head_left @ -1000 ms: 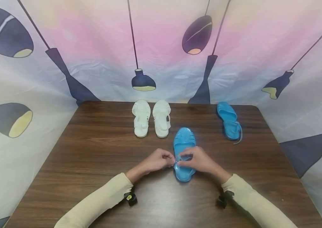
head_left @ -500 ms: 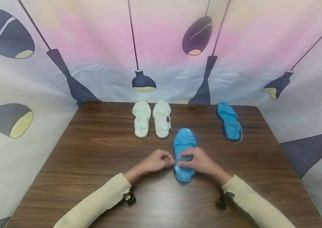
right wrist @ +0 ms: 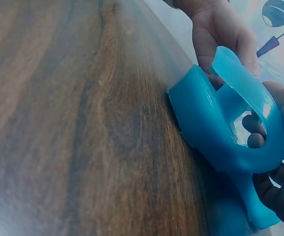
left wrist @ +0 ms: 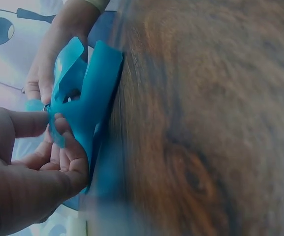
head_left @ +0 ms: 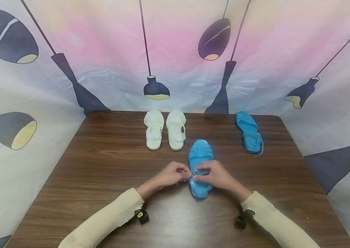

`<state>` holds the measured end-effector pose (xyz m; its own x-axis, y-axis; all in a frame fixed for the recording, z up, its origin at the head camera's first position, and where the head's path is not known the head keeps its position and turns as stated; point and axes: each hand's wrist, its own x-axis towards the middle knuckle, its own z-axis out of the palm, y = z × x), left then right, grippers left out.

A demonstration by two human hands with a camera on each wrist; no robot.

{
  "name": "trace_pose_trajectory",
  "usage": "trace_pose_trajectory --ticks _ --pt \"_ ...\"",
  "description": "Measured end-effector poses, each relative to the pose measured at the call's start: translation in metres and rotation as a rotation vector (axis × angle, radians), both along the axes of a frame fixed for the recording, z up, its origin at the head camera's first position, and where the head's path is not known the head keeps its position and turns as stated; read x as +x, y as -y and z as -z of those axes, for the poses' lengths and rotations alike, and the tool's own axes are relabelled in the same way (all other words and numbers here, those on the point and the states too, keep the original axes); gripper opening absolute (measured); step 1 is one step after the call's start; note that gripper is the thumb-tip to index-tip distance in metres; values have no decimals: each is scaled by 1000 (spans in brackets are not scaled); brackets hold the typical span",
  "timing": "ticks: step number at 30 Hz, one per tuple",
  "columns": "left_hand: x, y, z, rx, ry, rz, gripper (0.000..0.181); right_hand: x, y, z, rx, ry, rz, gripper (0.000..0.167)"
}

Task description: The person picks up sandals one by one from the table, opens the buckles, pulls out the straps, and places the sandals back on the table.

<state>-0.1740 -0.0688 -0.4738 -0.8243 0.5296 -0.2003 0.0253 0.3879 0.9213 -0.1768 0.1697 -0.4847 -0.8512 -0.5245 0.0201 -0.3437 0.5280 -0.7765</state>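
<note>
The nearer blue sandal (head_left: 200,191) is placed flat on the table (head_left: 113,168); its strap (left wrist: 58,139) is pinched by the left hand (head_left: 173,174), its buckle (head_left: 195,174), as it seems, by the right hand (head_left: 219,174). Apparently, the strap is being fastened; a gentle pull is probably required.

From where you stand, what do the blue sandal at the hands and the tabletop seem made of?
The blue sandal: likely soft plastic or rubber, glossy, judging by bright highlights; its curved strap looks slightly translucent. The tabletop: wood or wood-look laminate, with brown grain and a satin sheen; the views don't settle which.
</note>
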Motion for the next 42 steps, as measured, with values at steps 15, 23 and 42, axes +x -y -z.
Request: trace_pose_trajectory --ticks 15,23,42 --pt "4 2 6 13 -61 -23 13 2 0 1 -21 17 51 44" --pt "5 0 6 7 -129 -6 11 2 2 1 -5 14 53 44" --pt "5 2 5 -31 -102 -4 14 5 3 -2 0 -11 81 43"
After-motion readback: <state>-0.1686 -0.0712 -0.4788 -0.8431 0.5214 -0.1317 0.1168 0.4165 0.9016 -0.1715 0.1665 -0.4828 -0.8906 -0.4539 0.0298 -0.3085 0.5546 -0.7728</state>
